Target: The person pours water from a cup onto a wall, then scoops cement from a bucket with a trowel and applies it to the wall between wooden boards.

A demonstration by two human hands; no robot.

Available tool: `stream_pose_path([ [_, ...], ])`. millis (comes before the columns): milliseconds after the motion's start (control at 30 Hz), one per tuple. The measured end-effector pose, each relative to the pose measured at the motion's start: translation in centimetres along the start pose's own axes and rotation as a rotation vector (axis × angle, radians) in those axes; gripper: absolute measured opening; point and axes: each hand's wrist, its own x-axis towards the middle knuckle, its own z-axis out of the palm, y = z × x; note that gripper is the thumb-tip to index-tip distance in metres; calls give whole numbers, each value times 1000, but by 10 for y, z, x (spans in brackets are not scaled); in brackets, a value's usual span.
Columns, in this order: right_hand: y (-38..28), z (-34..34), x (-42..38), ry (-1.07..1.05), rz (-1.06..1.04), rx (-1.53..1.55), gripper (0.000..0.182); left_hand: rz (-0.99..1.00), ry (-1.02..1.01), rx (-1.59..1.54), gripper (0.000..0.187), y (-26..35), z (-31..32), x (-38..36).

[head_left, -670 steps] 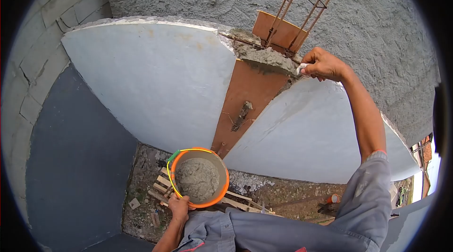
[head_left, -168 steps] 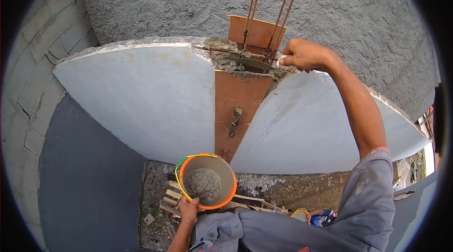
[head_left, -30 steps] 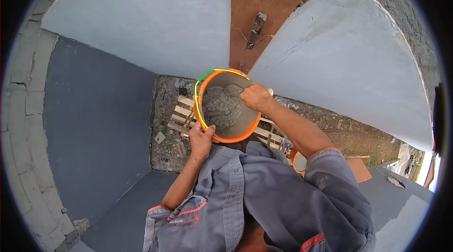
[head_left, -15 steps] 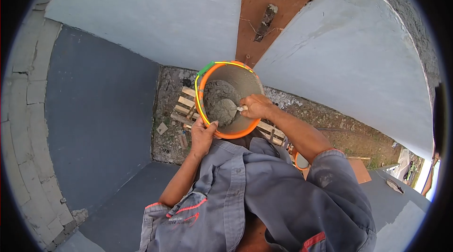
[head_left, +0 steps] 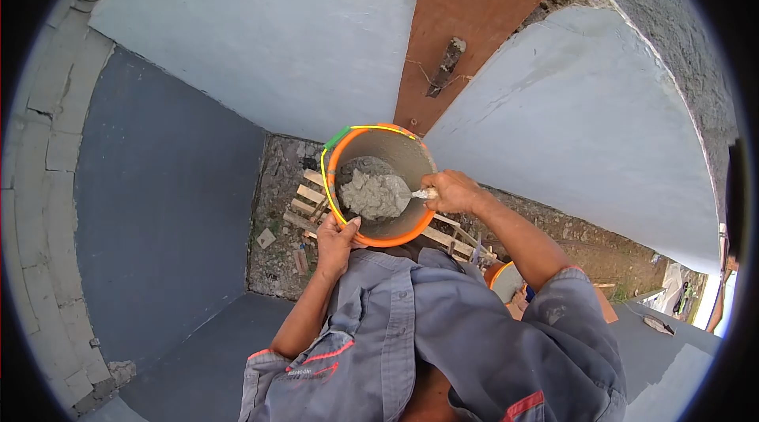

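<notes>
An orange bucket (head_left: 385, 241) with a yellow and green handle is tilted in front of my body, grey mortar inside it. My left hand (head_left: 337, 244) grips its near left rim, thumb over the edge. Closed round the pale handle of a trowel is my right hand (head_left: 455, 190), at the bucket's right side. The trowel's blade sits inside the bucket, largely covered by a heap of wet mortar (head_left: 371, 193).
Wooden pallet slats (head_left: 302, 207) lie below the bucket. A brown board (head_left: 443, 34) stands between pale walls, with a dark grey wall (head_left: 166, 193) at left. Lower right, another orange-rimmed bucket (head_left: 506, 280) has part of a person's hand beside it.
The trowel has come up with a heap of mortar on its blade. My right hand has shifted slightly right. The bucket sits a little lower in view.
</notes>
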Motion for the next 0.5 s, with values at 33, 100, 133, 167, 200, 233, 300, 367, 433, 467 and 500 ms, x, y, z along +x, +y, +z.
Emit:
stream_pose_path([
  [33,-3,-9,-7,33,13,-17,33,-1,7,-7,11,-2,-1,2],
  [100,-8,-27,-25,29,46,-35,33,-2,5,4,10,-2,0,4],
  [133,-6,-35,-35,80,15,-27,34,-9,29,26,12,-2,3,6],
  [167,-6,-43,-44,120,-21,-16,35,-4,11,17,14,-8,-1,10],
  [200,-22,-66,-61,103,11,-28,37,7,7,-5,15,-11,-2,12],
  [233,-30,-85,-75,132,17,-42,37,6,19,-15,12,-8,2,12],
  [300,-41,-117,-102,177,25,-68,37,9,20,-1,11,-5,5,13],
  [367,-53,-156,-130,267,-20,-144,33,16,13,-1,14,-9,4,17],
  [433,-66,-196,-160,356,-54,-207,30,23,6,-18,12,-15,2,20],
  [467,-74,-217,-174,398,-57,-225,28,35,-3,-11,13,-14,3,20],
  [500,-76,-237,-185,449,-67,-232,27,46,-10,-4,13,-13,4,20],
])
